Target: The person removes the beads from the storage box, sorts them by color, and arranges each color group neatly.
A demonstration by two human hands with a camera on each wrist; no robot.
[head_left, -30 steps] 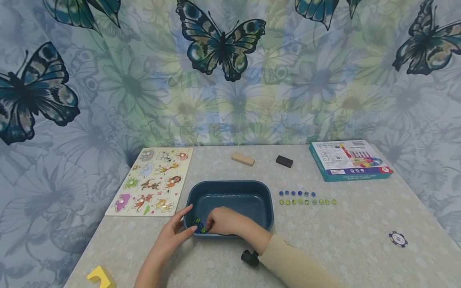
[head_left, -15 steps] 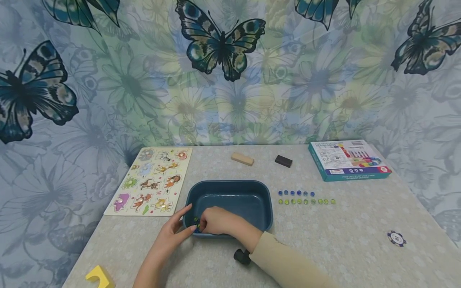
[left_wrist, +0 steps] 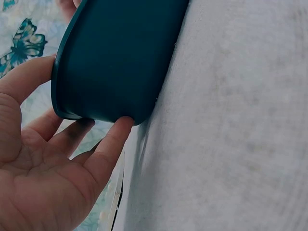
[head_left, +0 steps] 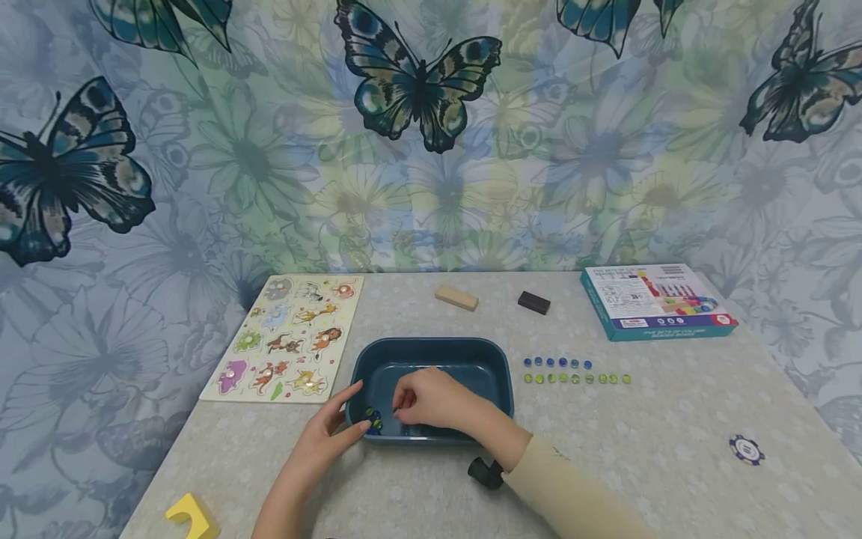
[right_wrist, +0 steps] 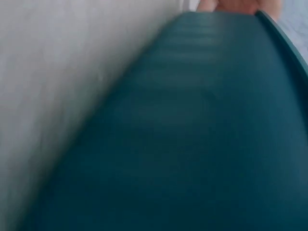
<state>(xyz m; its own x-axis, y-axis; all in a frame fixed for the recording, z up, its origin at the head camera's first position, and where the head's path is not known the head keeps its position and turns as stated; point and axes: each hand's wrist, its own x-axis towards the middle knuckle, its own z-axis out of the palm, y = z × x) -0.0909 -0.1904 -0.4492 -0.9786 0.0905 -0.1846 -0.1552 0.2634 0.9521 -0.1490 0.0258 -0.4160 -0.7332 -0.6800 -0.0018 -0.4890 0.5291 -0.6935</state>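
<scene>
A dark blue rectangular tray (head_left: 431, 346) with raised walls stands mid-table. My left hand (head_left: 325, 434) holds its near left corner, thumb at the rim and fingers spread on the outer wall; the left wrist view shows this hand (left_wrist: 53, 159) against the tray (left_wrist: 115, 57). Over the tray floor, my right hand (head_left: 434, 400) pinches a small dark glass bead, mostly hidden by the fingertips. Blue and green glass beads (head_left: 373, 421) lie heaped in the near left corner. Mostly the tray's outer wall (right_wrist: 183, 120) fills the right wrist view; the right hand's fingers are out of sight there.
Right of the tray run a row of blue beads (head_left: 562, 362) and a row of green beads (head_left: 575, 379). Around lie an animal puzzle board (head_left: 286, 337), wooden block (head_left: 456, 297), black block (head_left: 534, 302), boxed game (head_left: 660, 303), poker chip (head_left: 747, 450) and yellow arch block (head_left: 194, 516).
My right hand reached into the bead heap at the left corner, then drew back up and to the right with a bead. The left hand stays on the tray corner.
</scene>
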